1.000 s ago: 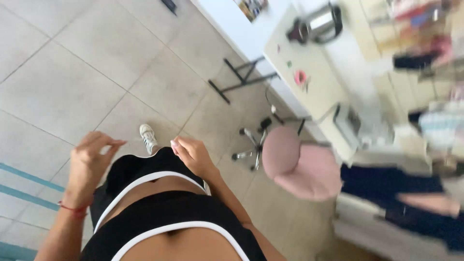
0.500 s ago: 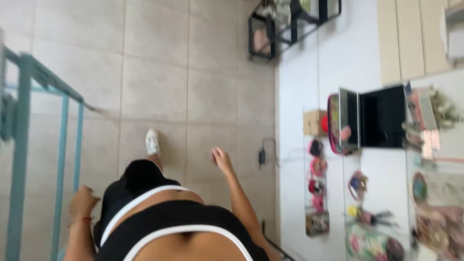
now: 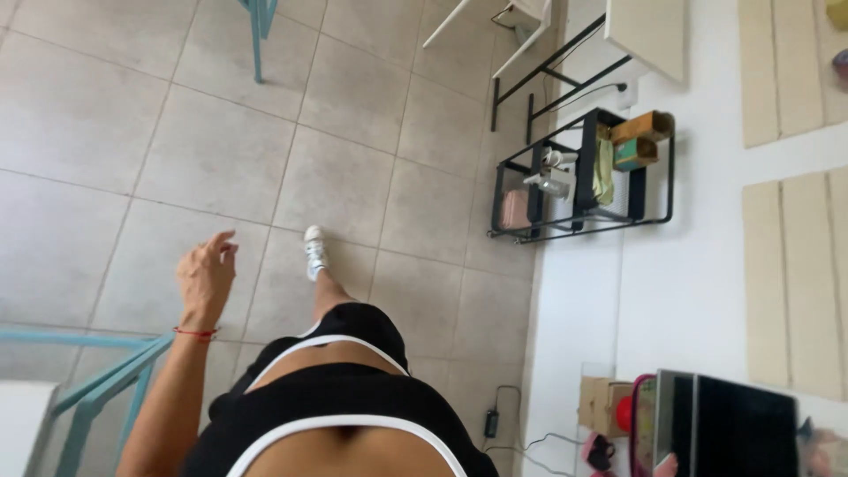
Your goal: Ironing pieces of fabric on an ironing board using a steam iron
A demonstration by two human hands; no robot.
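My left hand (image 3: 206,272) hangs out in the air over the grey tiled floor (image 3: 106,132), fingers loosely curled and apart, holding nothing — a red string bracelet (image 3: 196,333) sits on that wrist. Right hand is not in view. Just below and left of the hand is a teal metal frame (image 3: 110,375). Past the hand, my white sneaker (image 3: 314,252) is planted on a tile. To the right, a dark laptop (image 3: 733,424) stands against the white wall (image 3: 698,265), with a cardboard box (image 3: 605,405) beside it. Further on, a black wire rack (image 3: 579,172) holds small items — too small to tell apart. Farthest, white table legs (image 3: 481,26).
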